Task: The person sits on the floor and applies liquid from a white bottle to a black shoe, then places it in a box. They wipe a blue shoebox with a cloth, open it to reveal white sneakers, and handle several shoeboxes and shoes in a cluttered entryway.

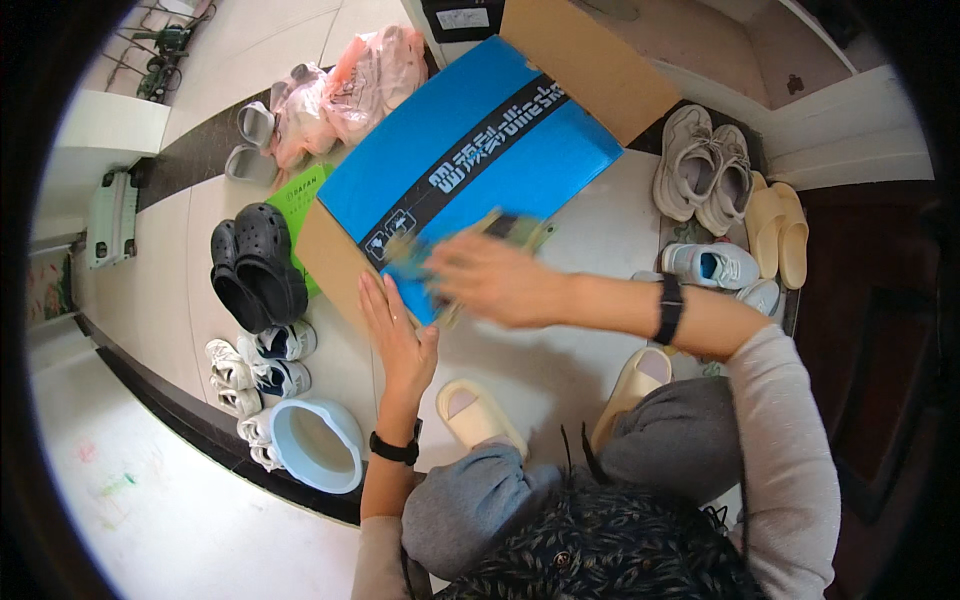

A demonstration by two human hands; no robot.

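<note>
Before me stands a cardboard box (480, 97) with a blue printed side, a black band bearing writing, and plain brown flaps (592, 67). My left hand (399, 330) lies with extended fingers against the box's near brown flap. Above the blue side, close to its near edge, is my right hand (491, 279), blurred by motion. It appears to be closed on a patterned greenish cloth (517, 227), whose blurred ends stick out on both sides of the hand. The part of the box under that hand is hidden.
Black clogs (262, 266), a green box (300, 196), white sneakers (229, 371) and a light-blue basin (316, 446) line the left. Pink plastic bags (352, 94) lie beyond. Sneakers (701, 169) and beige slippers (776, 229) stand at the right. My slippered feet are on the tiles.
</note>
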